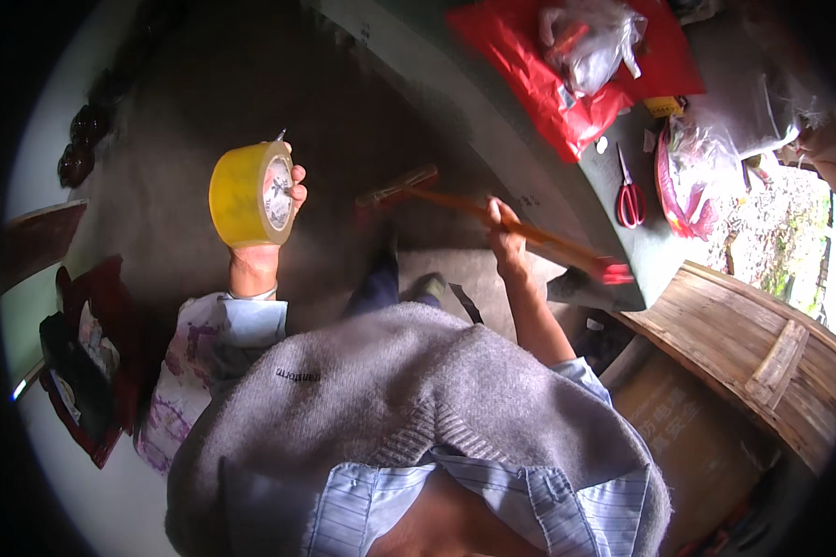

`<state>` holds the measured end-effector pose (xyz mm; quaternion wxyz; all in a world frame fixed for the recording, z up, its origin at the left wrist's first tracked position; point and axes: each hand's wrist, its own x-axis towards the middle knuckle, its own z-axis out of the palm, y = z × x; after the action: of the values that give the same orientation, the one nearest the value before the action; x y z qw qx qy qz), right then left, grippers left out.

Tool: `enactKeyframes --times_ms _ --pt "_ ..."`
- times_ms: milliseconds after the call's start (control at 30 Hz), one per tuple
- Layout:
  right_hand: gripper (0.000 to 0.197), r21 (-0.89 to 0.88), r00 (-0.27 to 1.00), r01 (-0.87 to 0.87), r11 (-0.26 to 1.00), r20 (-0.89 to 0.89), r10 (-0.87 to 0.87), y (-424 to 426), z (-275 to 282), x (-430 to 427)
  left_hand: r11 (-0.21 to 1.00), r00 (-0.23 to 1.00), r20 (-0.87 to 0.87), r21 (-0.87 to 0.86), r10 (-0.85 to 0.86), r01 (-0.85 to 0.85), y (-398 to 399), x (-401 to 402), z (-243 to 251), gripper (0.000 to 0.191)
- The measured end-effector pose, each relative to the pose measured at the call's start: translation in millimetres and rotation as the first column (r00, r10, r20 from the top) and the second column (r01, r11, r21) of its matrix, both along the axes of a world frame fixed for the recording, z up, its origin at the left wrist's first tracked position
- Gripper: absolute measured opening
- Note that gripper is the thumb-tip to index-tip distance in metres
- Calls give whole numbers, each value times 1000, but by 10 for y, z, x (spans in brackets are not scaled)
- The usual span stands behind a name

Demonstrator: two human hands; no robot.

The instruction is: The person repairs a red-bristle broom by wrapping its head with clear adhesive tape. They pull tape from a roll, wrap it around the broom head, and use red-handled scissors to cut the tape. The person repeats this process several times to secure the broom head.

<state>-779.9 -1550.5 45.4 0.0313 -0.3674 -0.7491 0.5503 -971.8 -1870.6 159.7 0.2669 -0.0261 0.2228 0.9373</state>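
A large roll of yellow packing tape [240, 195] is in my left hand [298, 182], whose fingers reach into its core. A thin pointed metal tip [281, 134] sticks out above the roll; what it belongs to is hidden. My right hand [507, 233] grips the long orange-brown handle [564, 245] of what looks like a broom or mop. Its blurred crosswise head [397, 189] is at the far end, low over the dark floor. At the near end, the handle has a red tip [614, 270], close to the corner of the grey-green tabletop.
On the grey-green tabletop [602, 170] lie red-handled scissors [630, 198], a red plastic bag [529, 83] and clear plastic bags [707, 160]. A wooden panel [731, 348] and a cardboard box [697, 425] stand at right. Dark red bag-like things [111, 306] are at left.
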Motion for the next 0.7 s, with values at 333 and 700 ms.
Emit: enactKeyframes --times_ms 333,700 --pt "54 -867 999 -45 496 -35 29 -332 217 1305 985 994 108 -171 32 -13 -58 442 -161 29" --pt "65 -153 594 -640 753 523 611 -277 122 1883 995 978 188 27 -95 92 -96 1004 -181 34"
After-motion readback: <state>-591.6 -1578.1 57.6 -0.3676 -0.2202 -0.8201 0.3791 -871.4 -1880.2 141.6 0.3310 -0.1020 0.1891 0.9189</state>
